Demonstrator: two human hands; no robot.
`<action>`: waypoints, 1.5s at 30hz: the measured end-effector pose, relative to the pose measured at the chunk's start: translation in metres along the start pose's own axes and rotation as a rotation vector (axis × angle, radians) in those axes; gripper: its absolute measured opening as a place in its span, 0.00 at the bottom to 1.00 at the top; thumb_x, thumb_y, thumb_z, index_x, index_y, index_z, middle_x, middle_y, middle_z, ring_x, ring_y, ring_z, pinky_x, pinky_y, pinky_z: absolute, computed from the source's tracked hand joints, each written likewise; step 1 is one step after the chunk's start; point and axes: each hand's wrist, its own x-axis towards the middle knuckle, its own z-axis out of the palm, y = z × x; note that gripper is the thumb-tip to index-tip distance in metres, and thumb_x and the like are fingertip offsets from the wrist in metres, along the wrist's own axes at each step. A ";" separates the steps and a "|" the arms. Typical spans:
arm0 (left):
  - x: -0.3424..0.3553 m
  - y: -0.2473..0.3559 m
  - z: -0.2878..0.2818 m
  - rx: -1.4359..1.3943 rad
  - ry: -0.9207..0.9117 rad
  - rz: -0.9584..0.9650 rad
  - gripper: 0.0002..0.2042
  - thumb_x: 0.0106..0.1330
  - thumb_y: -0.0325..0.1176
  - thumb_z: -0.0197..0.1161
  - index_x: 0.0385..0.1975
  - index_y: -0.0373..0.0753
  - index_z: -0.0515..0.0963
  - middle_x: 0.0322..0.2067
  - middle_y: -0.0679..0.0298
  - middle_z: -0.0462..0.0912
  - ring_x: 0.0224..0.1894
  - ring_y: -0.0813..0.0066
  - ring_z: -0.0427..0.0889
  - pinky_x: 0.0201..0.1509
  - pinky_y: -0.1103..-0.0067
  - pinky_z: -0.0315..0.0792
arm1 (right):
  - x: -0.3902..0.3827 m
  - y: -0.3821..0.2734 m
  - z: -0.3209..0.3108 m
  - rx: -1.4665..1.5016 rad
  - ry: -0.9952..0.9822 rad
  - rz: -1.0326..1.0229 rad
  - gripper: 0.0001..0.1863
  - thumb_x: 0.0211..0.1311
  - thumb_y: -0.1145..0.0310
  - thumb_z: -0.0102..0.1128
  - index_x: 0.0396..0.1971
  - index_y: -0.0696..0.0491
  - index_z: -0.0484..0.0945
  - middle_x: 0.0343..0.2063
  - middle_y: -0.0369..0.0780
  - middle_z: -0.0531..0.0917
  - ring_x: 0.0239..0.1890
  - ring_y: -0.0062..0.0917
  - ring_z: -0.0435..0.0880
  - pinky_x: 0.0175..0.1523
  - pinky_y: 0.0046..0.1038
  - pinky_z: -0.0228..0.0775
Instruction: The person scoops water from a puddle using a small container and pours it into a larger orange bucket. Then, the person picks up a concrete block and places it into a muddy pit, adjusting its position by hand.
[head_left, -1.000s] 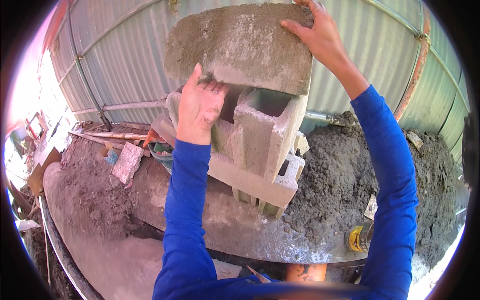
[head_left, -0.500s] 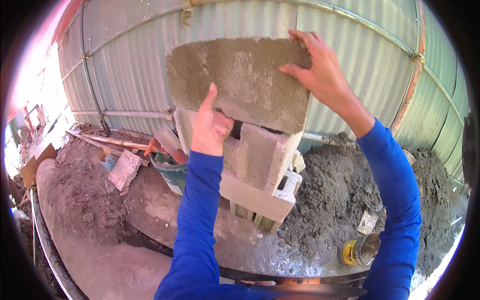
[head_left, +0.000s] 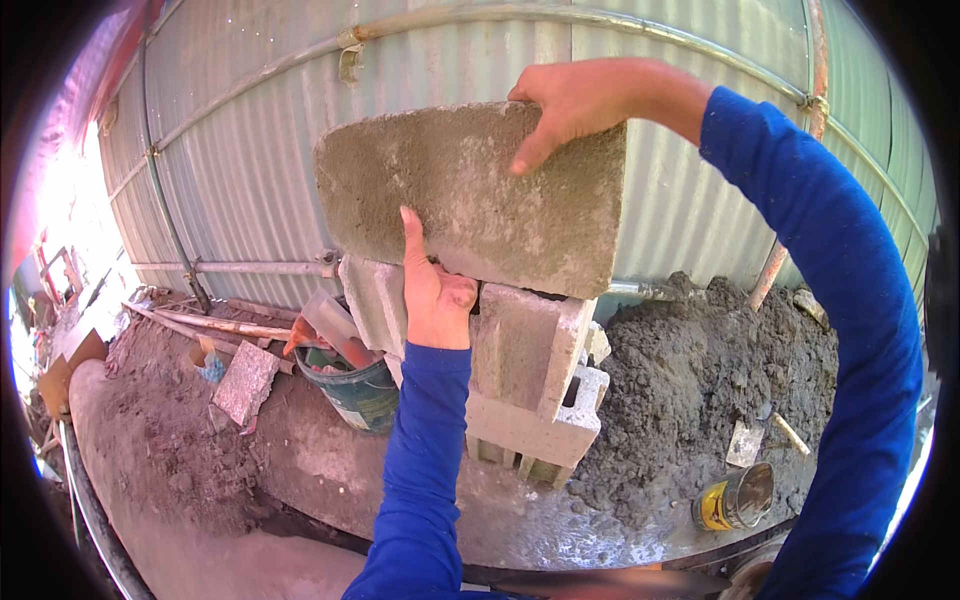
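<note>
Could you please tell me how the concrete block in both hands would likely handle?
The concrete block is probably heavy and rigid, being broad masonry. Its grainy face should resist slipping, but its rough upper edge might crumble.

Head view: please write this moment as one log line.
left hand: upper block, lower edge; right hand: same block, top edge; beneath: stacked blocks

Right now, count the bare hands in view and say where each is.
2: the left hand at the lower edge of the upper concrete block, thumb against its face; the right hand over its top edge. No other hands show.
</note>
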 end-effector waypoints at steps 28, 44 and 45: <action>-0.086 -0.011 0.074 0.195 -0.220 0.523 0.33 0.73 0.59 0.57 0.68 0.39 0.67 0.61 0.55 0.76 0.28 0.72 0.81 0.20 0.76 0.73 | -0.189 -0.024 0.021 -0.282 0.585 -0.161 0.22 0.49 0.62 0.76 0.33 0.62 0.76 0.19 0.52 0.77 0.27 0.50 0.82 0.32 0.44 0.71; -0.222 0.051 0.099 0.337 -0.875 0.457 0.29 0.78 0.48 0.53 0.67 0.30 0.62 0.62 0.40 0.70 0.17 0.75 0.71 0.21 0.79 0.77 | -0.472 -0.060 0.045 -0.158 0.702 0.020 0.27 0.47 0.58 0.79 0.41 0.59 0.75 0.24 0.48 0.79 0.28 0.48 0.83 0.33 0.40 0.73; -0.275 0.005 0.120 0.349 -0.616 0.654 0.29 0.78 0.49 0.53 0.67 0.32 0.63 0.62 0.42 0.71 0.29 0.68 0.77 0.24 0.77 0.80 | -0.480 -0.063 0.050 -0.145 0.687 0.019 0.28 0.47 0.58 0.79 0.41 0.59 0.75 0.24 0.48 0.79 0.29 0.48 0.83 0.33 0.40 0.74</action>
